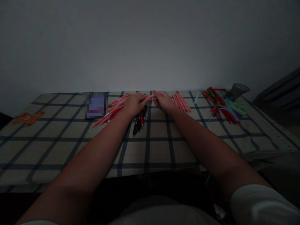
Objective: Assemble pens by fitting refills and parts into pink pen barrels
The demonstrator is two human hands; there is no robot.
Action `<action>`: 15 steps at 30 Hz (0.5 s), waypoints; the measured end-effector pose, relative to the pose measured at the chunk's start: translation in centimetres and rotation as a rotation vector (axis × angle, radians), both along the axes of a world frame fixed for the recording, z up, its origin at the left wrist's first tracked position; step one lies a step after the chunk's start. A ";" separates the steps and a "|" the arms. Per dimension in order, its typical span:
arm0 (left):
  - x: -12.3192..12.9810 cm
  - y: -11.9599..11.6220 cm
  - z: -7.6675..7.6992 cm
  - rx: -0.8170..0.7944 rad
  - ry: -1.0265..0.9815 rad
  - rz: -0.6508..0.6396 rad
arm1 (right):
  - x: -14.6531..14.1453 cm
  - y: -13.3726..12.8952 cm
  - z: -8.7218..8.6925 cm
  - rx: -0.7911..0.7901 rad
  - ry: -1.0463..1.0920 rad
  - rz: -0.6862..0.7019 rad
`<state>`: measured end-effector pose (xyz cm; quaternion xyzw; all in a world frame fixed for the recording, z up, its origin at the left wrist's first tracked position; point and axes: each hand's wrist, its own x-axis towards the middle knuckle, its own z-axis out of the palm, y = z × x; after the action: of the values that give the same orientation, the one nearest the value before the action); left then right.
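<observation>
Right hand (163,101) has its fingers pinched tight on a pink pen (150,97) near the desk's (159,153) far edge; left hand (134,104) seems to grip it too. One pink bunch (181,102) lies neatly lined up rightward; the jumbled pens (113,113) leftward look undone.

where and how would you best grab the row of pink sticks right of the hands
I'd grip the pink sticks mid-length, from above, closing across the row: they lie side by side, roughly parallel, so squeezing the outer long sides should gather them.
</observation>
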<state>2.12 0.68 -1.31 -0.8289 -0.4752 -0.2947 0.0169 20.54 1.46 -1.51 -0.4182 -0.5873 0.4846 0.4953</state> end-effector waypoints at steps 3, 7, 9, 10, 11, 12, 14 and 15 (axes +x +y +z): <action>0.0 0.1 -0.1 0.028 -0.022 -0.009 | 0.0 0.1 0.0 -0.008 0.018 0.005; 0.0 -0.1 0.0 0.045 -0.055 0.021 | 0.0 -0.1 0.1 -0.016 0.017 -0.008; 0.1 -0.2 0.0 0.036 -0.055 0.045 | 0.0 -0.2 0.1 -0.008 -0.009 -0.035; 0.1 -0.2 0.1 0.029 -0.049 0.058 | 0.1 -0.2 0.2 -0.006 -0.023 -0.047; 0.1 -0.2 0.1 0.023 -0.044 0.074 | 0.1 -0.2 0.2 -0.008 -0.034 -0.052; 0.1 -0.2 0.1 0.017 -0.036 0.083 | 0.2 -0.3 0.3 -0.009 -0.040 -0.052; 0.2 -0.2 0.1 -0.001 -0.015 0.070 | 0.3 -0.3 0.4 -0.014 -0.036 -0.039; 0.2 -0.2 0.1 -0.011 -0.008 0.046 | 0.3 -0.3 0.5 -0.016 -0.028 -0.031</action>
<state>2.27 0.52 -1.20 -0.8167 -0.4958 -0.2948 0.0172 20.88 1.17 -1.02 -0.4380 -0.5839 0.4755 0.4910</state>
